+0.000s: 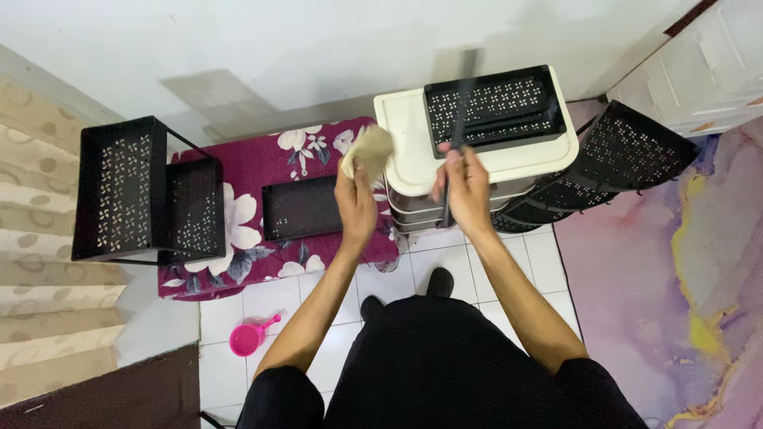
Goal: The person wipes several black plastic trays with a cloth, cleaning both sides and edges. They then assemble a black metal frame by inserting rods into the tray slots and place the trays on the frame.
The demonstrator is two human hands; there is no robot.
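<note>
My left hand [355, 199] holds a crumpled beige cloth [368, 151] raised in front of me. A thin black rod [457, 143] stands roughly upright in my right hand [465, 189]; its upper part is blurred. Both hands hover beside a white plastic drawer unit [413, 151]. A black perforated tray [493, 105] lies on top of that unit.
A black perforated shelf frame [135, 191] and a flat black panel [300, 208] rest on a maroon floral mat [270, 159]. More black perforated panels [612, 159] lean right of the drawers. A pink scoop [250, 337] lies on the white tiled floor. Stairs [40, 238] rise at left.
</note>
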